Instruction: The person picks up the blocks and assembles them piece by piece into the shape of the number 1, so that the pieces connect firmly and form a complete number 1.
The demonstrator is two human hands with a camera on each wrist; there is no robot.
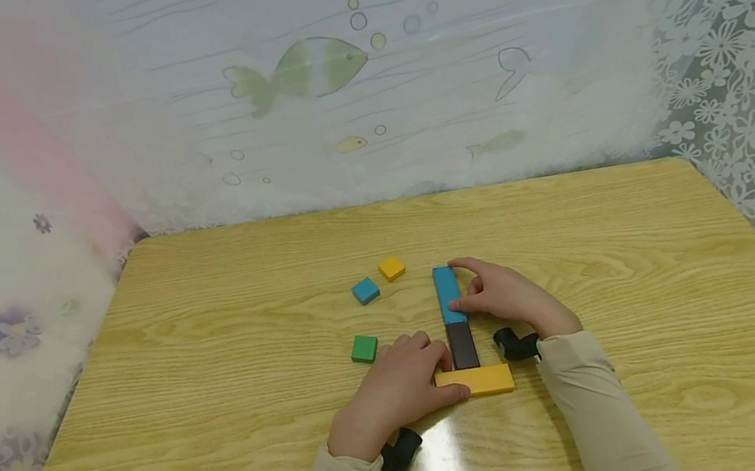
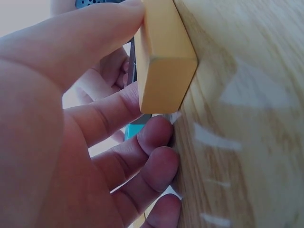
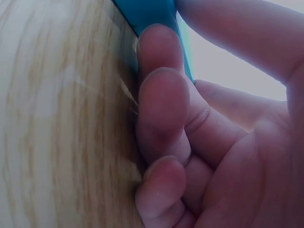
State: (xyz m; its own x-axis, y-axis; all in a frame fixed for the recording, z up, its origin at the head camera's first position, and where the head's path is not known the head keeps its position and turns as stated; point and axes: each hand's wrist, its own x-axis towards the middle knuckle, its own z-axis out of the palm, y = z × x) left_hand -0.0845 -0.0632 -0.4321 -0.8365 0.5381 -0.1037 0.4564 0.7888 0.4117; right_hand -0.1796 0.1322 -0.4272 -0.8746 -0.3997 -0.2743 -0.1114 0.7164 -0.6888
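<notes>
The left hand (image 1: 399, 386) is gripping the end of the yellow bar (image 1: 480, 380), thumb on top and fingers curled at its side – the bar is lying flat on the table (image 1: 230, 427), nearest the person. The dark bar (image 1: 462, 345) is running away from it, meeting the blue bar (image 1: 447, 293), which the right hand (image 1: 503, 293) is pinching. Off left are lying three small blocks – green (image 1: 364, 348), blue (image 1: 365, 290), yellow (image 1: 391, 268).

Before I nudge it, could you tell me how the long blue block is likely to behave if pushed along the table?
The long blue block lies flat with straight edges, so it should slide, not roll or tip. It looks rigid, probably wood. The table is glossy, so it may skid easily. A push near one end would likely swing it off the dark block.
</notes>
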